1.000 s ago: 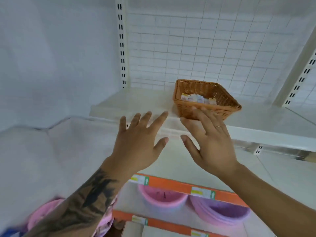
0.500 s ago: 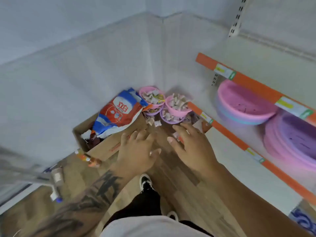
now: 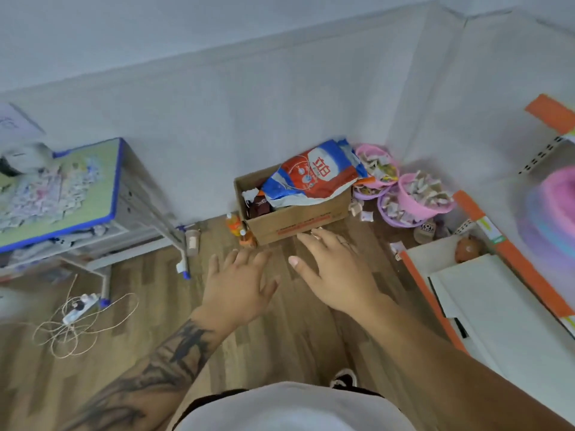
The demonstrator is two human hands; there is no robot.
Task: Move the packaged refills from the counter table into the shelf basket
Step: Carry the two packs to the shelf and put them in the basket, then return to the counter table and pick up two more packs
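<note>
I see the wooden floor point(image 3: 93, 384) filling the lower half of the frame, with a pale wall point(image 3: 249, 104) across the top. At left centre stands the tabletop point(image 3: 93, 213), green with a blue edge, and on it lies a spread heap of small packaged refills point(image 3: 46, 191), too blurred to count. At the right edge runs a white shelf point(image 3: 497, 306) with orange trim, and a blurred pink basin point(image 3: 553, 219) sits above it. In the upper centre a cardboard box point(image 3: 295, 219) rests on the floor against the wall; a red, white and blue bag point(image 3: 314, 175) lies across its open top. Just right of the box, pink and purple bowls point(image 3: 417, 197) hold small packets. Two orange bottles point(image 3: 239, 231) stand at the box's left corner. A tangle of thin cord point(image 3: 62, 331) with a white power strip lies at lower left. In the centre, my left hand point(image 3: 239, 287) has a wide grip, fingers spread and holding nothing; my right hand point(image 3: 339, 272), beside it, also has a wide grip, fingers straight, empty, its fingertips near the box's front. The shelf basket is out of view.
</note>
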